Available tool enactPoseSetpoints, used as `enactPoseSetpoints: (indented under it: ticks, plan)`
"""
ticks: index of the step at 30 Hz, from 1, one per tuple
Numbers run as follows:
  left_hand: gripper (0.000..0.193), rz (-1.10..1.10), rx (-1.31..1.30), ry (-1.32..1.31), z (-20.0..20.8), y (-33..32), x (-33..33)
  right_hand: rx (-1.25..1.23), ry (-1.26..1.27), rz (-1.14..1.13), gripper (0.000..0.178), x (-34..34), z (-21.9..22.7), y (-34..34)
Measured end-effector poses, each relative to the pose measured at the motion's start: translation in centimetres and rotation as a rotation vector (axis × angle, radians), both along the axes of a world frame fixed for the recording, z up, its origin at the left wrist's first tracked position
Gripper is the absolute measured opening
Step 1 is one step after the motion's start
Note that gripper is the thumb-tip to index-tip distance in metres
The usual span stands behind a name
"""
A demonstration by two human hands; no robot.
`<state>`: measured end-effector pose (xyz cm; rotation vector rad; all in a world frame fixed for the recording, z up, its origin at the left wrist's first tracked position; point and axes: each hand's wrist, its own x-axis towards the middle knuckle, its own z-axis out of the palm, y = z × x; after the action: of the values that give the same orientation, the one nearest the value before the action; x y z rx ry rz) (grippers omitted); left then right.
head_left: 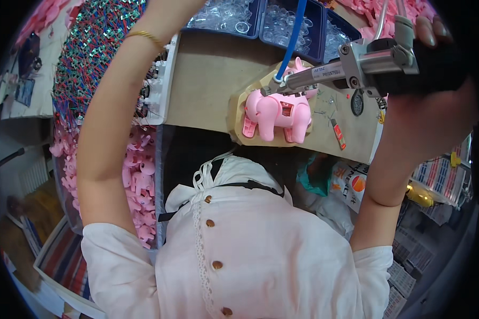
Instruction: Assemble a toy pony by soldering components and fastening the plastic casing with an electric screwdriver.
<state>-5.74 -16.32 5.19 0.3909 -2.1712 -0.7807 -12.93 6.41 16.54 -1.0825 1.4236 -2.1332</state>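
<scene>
A pink toy animal body (278, 118) lies on its side in a beige fixture (234, 127) on the bench. It has a small rectangular opening in its belly area. My right hand (436, 111) wraps round the black body of a power screwdriver (324, 73). The tool's metal nose points left, and its tip is over the toy's upper edge; whether they touch I cannot tell. A blue hose (292, 42) runs to that tip. My left hand (178, 8) reaches away at the top edge, beyond the toy, its fingers cut off from view.
Blue bins (259, 24) of clear plastic parts stand at the back. A heap of wired circuit boards (93, 58) sits at left, above a crate of pink toy parts (141, 181). Right of the fixture lie a red-and-yellow cutter (338, 134), loose screws and a dark oval piece (357, 102).
</scene>
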Motion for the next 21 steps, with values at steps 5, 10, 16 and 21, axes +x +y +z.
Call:
enactPoseSetpoints:
  ticks: [5, 10, 16, 21]
  plan:
    - [0.016, -0.165, 0.825, 0.234, 2.8, 0.7, 5.0, -0.033, -0.121, 0.124, 0.026, -0.4, 0.0, -0.1]
    - [0.017, -0.047, 0.758, 0.108, 1.7, 4.3, 9.6, -0.041, 0.178, 0.251, 0.021, -3.4, -1.0, 0.4]
    - [0.015, -0.232, 0.832, -0.253, -3.5, 11.8, 13.3, -0.037, 0.245, 0.185, 0.024, -15.5, 2.0, 6.7]
    - [0.022, -0.467, 0.06, -0.048, -5.2, 16.3, 13.9, -0.017, 0.299, 0.131, 0.027, -9.4, 4.7, 9.6]
